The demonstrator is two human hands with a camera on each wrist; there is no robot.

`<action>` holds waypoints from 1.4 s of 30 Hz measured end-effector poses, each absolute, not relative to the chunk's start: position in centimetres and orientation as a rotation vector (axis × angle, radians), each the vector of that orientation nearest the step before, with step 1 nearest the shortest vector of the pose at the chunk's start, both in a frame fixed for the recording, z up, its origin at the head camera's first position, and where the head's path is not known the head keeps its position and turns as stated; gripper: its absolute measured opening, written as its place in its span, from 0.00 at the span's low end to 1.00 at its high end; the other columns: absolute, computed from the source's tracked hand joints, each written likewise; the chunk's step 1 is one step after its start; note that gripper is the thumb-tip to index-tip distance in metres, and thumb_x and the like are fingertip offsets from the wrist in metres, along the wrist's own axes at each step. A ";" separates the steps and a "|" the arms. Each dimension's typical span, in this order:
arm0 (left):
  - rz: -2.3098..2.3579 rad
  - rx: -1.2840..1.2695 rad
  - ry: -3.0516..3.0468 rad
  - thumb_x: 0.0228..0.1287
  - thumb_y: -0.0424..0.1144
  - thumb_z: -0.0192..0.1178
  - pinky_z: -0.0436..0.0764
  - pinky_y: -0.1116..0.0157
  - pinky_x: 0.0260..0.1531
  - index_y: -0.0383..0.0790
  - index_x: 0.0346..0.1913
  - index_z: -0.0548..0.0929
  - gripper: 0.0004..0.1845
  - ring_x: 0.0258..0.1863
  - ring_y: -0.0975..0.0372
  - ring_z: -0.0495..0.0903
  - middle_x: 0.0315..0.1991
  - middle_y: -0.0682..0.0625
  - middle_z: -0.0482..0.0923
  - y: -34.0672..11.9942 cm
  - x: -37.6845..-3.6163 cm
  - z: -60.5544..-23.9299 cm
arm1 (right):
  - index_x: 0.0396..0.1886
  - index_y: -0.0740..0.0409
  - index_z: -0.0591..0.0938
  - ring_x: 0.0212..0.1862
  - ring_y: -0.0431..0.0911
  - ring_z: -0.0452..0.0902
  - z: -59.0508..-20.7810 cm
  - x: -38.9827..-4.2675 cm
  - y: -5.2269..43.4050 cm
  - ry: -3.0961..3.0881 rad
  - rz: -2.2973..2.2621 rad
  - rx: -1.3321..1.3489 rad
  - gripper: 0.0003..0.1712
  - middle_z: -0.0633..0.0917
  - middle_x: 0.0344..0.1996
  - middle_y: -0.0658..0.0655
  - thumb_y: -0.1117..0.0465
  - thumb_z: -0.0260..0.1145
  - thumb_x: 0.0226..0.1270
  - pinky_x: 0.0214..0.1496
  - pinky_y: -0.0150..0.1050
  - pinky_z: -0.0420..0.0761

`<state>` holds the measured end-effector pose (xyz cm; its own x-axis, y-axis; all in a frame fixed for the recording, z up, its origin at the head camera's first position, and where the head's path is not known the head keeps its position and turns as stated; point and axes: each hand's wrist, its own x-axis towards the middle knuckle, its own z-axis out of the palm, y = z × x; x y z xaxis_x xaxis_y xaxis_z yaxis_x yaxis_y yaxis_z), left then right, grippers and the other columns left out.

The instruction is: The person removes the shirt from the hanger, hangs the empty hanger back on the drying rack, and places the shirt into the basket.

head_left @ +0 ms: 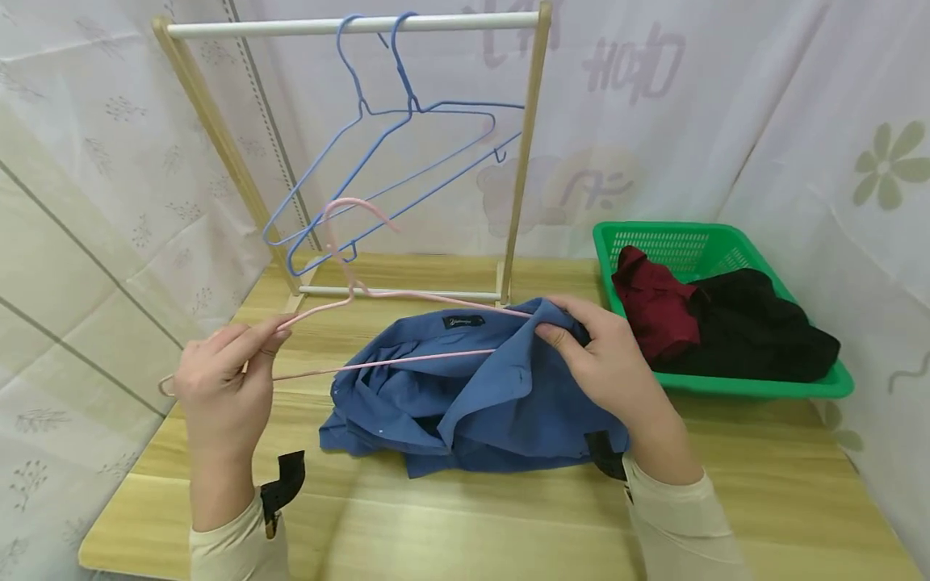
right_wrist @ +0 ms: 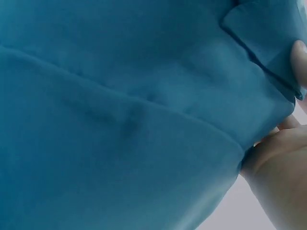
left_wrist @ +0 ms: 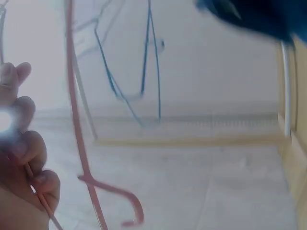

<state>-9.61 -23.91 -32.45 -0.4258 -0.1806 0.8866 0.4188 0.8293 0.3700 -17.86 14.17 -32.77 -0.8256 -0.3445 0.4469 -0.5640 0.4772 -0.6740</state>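
1. My left hand [head_left: 221, 387] grips the left end of the pink hanger [head_left: 378, 331], fingers curled round the thin wire; the left wrist view shows the same pinch on the wire [left_wrist: 38, 196].
2. My right hand [head_left: 610, 367] pinches a fold of the blue shirt [head_left: 465, 395] near its collar, thumb and fingers closed on cloth. The right wrist view is filled with blue fabric [right_wrist: 120, 120], a fingertip at its edge.
3. The shirt lies crumpled at the middle of the bench [head_left: 763, 484], just in front of the rack [head_left: 523, 161]. The hanger's right arm runs into the collar opening.
4. Handling, my judgement: the shirt is light, soft, limp; it will sag and bunch wherever unsupported. Best hold looks to be the collar or shoulder seam, where the cloth is doubled.
5. The hanger looks thin, light and springy; I expect it to flex and twist if held at one end only. A hold near the hook's neck should steady it.
6. Two blue hangers [head_left: 407, 161] hang on the rack rail. A green basket [head_left: 726, 242] at the back right corner holds a red garment [head_left: 654, 303] and a black garment [head_left: 756, 331].
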 end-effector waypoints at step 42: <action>-0.860 0.322 -1.619 0.68 0.31 0.69 0.64 0.84 0.28 0.27 0.44 0.93 0.09 0.25 0.78 0.68 0.29 0.75 0.80 -26.9 -2.8 -26.9 | 0.83 0.54 0.65 0.77 0.65 0.68 -29.0 -23.7 13.9 -3.030 0.889 0.749 0.33 0.66 0.80 0.65 0.54 0.57 0.85 0.73 0.68 0.73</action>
